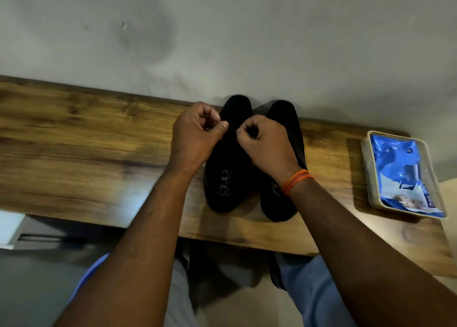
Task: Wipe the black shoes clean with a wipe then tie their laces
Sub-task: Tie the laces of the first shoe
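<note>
A long wooden shelf (86, 138) with dark, streaky grain runs along a plain pale wall (222, 29) marked by a small dent and faint grey smudges, while a white unit (10, 230) sits low at the left above the dim grey floor (29, 289).

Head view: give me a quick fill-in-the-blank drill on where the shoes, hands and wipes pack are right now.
1. Both hands, left hand and right hand, work over the ____ of the two black shoes.
2. The shoes' toes point toward the ____.
3. The blue wipes pack lies in a ____ on the wooden shelf.
4. An orange thread band circles the ____ wrist.

Missing words: left; wall; tray; right
</note>
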